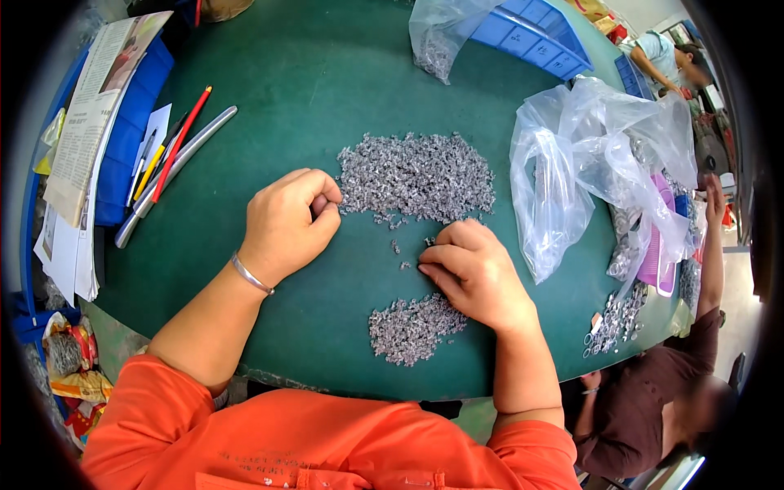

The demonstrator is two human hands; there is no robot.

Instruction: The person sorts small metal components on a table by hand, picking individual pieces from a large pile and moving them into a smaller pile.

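A large pile of small, clear greyish plastic pieces lies on the green table in front of me. Closer to my body is a smaller heap of the same kind of pieces, with a few loose ones scattered between the two. At the large pile's left edge, my left hand is closed, thumb and forefinger curled together; whatever it pinches is too small to see. My right hand hovers between the heaps with its fingers pinched, just right of the loose pieces. What sits between those fingertips cannot be made out.
Pens and a long grey strip lie at left beside a blue bin topped with newspaper. A blue tray stands at the far side. Clear plastic bags and a purple basket crowd the right, near co-workers.
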